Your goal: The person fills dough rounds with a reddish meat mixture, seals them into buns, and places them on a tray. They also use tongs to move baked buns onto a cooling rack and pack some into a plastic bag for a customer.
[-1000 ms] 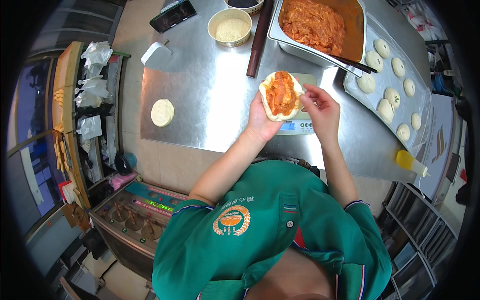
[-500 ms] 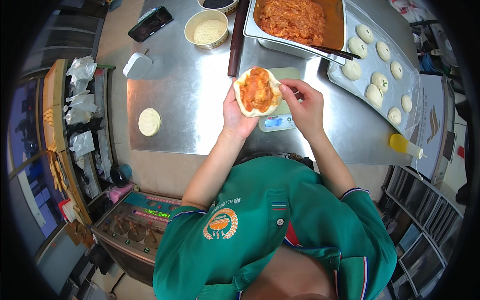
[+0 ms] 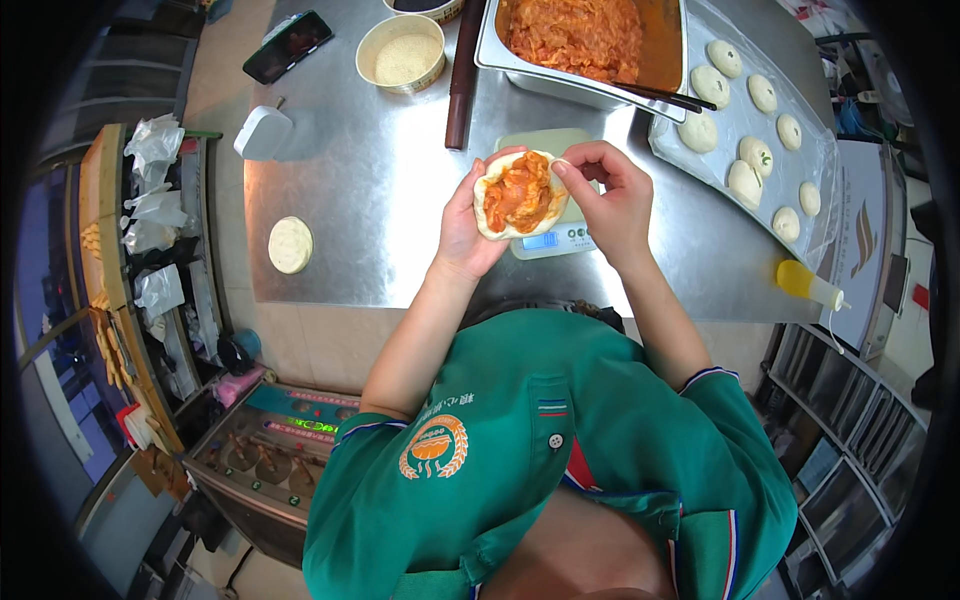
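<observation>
My left hand [image 3: 462, 225] cradles a dough round heaped with orange-red meat filling [image 3: 520, 192]. My right hand [image 3: 608, 200] pinches the right edge of that dough between thumb and finger. Both hands are raised over a pale green digital scale [image 3: 541, 133], which they partly hide. Beyond it a dark rolling pin [image 3: 461, 90] lies beside a steel pan of filling [image 3: 565, 30] with dark chopsticks [image 3: 664, 96] across its corner. A flat, pale dough round [image 3: 289, 244] lies on the steel table [image 3: 350, 250] to the left.
A lined tray [image 3: 678, 153] of several buns stands at right, with an oil bottle [image 3: 796, 281] near it. Bowls [image 3: 400, 55], a phone [image 3: 287, 47] and a white scraper [image 3: 263, 132] are at back left. A shelving rack [image 3: 160, 250] stands left of the table.
The view has shifted, so the table appears further left. My right hand's thumb and fingers have closed in on the dough's edge, and the dough is turned slightly in my hands.
</observation>
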